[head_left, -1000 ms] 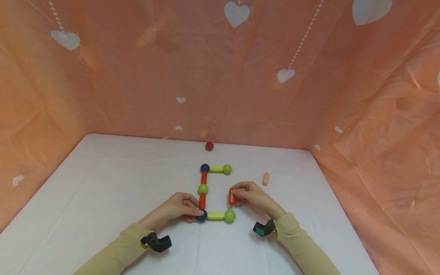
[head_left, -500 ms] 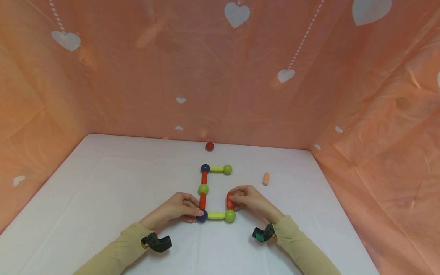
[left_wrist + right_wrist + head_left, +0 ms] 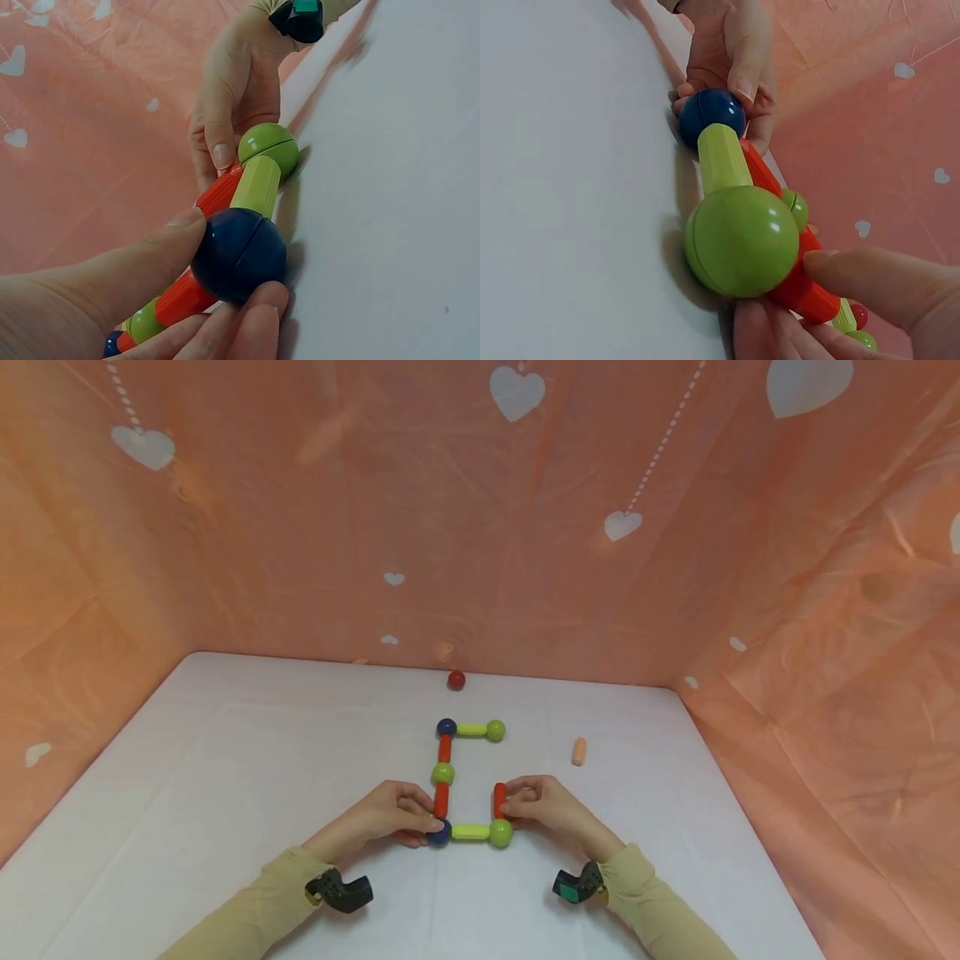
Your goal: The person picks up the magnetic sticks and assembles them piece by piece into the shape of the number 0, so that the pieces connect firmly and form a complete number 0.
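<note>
My left hand (image 3: 397, 814) pinches the near blue ball (image 3: 238, 255) between thumb and fingers. A yellow-green rod (image 3: 470, 832) joins that ball to the near green ball (image 3: 742, 241). My right hand (image 3: 546, 806) holds a red rod (image 3: 499, 800) by its side; its near end meets this green ball and its far end is free. On the left side, a red rod (image 3: 442, 800), a middle green ball (image 3: 443, 773) and another red rod (image 3: 445, 748) run to the far blue ball (image 3: 446, 727). From there a yellow-green rod (image 3: 472, 729) reaches the far green ball (image 3: 496, 731).
Beyond the joined pieces, a loose red ball (image 3: 456, 680) lies near the table's back edge. A loose peach rod (image 3: 579, 752) lies to the right. The white table (image 3: 225, 752) is walled by an orange cloth (image 3: 420, 510) with hearts.
My right hand has come nearer and slightly left with the red rod, bringing its near end onto the near green ball. The left hand has stayed on the blue ball.
</note>
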A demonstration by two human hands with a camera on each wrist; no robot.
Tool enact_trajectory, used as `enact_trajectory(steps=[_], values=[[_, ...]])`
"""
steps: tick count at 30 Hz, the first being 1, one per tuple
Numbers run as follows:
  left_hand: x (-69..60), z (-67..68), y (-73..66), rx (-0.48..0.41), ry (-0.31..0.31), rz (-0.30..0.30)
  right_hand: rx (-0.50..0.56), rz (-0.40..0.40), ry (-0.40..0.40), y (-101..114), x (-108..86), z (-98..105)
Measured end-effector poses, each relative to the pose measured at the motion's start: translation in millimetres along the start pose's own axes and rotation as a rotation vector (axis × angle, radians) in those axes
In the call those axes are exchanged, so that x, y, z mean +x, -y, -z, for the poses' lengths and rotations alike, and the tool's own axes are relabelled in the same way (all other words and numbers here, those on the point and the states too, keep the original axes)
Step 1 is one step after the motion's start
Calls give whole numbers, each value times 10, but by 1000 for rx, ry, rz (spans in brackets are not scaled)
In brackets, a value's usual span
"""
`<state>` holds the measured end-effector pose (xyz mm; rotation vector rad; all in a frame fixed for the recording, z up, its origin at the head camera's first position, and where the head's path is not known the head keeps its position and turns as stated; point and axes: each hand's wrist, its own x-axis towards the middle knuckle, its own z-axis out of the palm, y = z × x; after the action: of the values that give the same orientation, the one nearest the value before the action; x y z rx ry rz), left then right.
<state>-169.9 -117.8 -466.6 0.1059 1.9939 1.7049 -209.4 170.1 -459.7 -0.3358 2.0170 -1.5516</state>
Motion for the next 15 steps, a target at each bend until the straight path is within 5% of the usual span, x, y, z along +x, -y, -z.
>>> enact_trajectory(steps=[10, 15], values=[[59, 210, -78, 81, 20, -78, -24, 12, -22, -19, 6, -5], [275, 400, -206, 51, -67, -138, -5, 10, -24, -7, 6, -13]])
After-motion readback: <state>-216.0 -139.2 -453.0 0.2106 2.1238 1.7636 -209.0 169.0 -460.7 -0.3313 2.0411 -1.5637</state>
